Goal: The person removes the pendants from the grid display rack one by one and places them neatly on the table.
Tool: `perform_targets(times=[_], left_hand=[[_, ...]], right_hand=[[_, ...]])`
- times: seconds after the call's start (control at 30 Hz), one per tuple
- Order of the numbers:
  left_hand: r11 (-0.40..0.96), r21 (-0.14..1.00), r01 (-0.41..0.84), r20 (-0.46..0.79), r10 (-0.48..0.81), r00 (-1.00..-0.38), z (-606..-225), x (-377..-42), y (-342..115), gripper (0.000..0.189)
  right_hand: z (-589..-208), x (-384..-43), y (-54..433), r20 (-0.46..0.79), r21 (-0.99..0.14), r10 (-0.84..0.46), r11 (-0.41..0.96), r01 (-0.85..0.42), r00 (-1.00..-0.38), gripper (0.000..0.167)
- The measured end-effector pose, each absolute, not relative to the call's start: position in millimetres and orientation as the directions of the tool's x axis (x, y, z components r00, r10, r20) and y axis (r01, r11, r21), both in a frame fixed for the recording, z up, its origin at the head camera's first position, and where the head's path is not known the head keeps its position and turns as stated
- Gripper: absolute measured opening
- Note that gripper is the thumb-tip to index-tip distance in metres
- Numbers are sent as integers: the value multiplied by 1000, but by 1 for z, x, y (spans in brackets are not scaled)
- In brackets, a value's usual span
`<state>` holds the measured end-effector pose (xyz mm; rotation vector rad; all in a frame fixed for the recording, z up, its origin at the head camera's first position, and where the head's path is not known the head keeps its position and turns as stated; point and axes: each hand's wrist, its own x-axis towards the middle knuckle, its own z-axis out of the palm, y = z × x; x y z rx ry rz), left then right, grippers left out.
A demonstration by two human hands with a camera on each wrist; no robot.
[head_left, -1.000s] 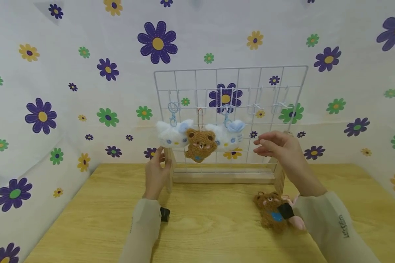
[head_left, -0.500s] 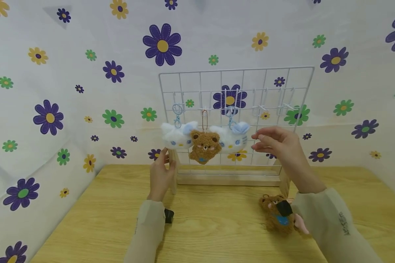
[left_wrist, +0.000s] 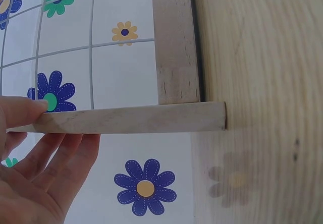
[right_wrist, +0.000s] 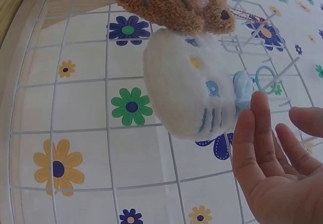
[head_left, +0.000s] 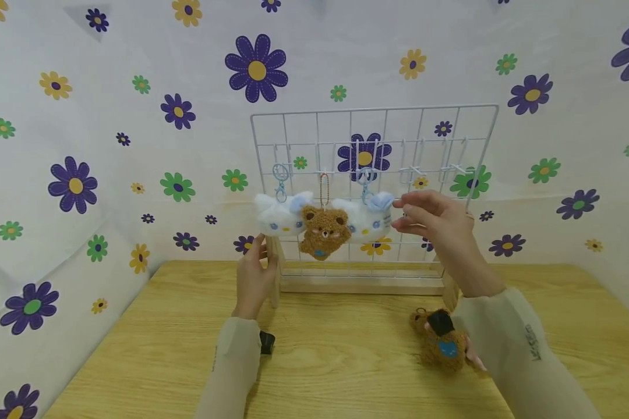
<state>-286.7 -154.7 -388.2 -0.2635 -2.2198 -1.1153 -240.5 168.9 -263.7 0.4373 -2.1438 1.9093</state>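
Observation:
At the rack's left side my left hand (head_left: 253, 279) holds the wooden post (left_wrist: 136, 119), thumb on one side and fingers on the other in the left wrist view. My right hand (head_left: 437, 230) holds nothing, its fingers gently bent. Its fingertips come right up to the blue-bowed side of a white cat plush keychain (right_wrist: 174, 82), which hangs by a light blue ring. Left of it hang a brown bear plush keychain (head_left: 325, 230) on a bead chain and another white cat plush keychain (head_left: 280, 221). The bear partly overlaps both cats.
The white wire grid rack (head_left: 374, 110) stands on the wooden table (head_left: 335, 372), with further white hooks (head_left: 453, 169) at its right. A second brown bear plush (head_left: 442, 352) lies below the right sleeve, with a pink thing (head_left: 476, 356) half hidden behind it. Flower-print cloth surrounds the table.
My right hand has moved left, closer to the right cat plush. The left hand keeps its hold on the post. The head view has shifted slightly.

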Motion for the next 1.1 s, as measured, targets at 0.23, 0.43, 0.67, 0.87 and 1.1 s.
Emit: perform_targets(times=[0.23,0.43,0.67,0.87,1.1], left_hand=[[620,647,444,627,-101,-773,-386,-286,-155,46],[622,653,432,614,-100,-783,-386,-286,-155,46],[616,657,435,613,-100,-784,-386,-285,-154,46],[612,659,437,612,-99,-785,-387,-285,-154,46],[617,655,437,616,-101,-781,-387,-286,-155,46]], right_hand=[[-258,-241,164,358,-931,-46,52,-361,-932,17],[-256,-240,162,366,-931,-43,-8,-366,-930,17],[-252,-240,157,350,-936,-44,14,-351,-936,23],[-250,-243,153,344,-938,-62,19,-346,-937,20],[-248,-249,149,358,-931,-88,48,-363,-930,23]])
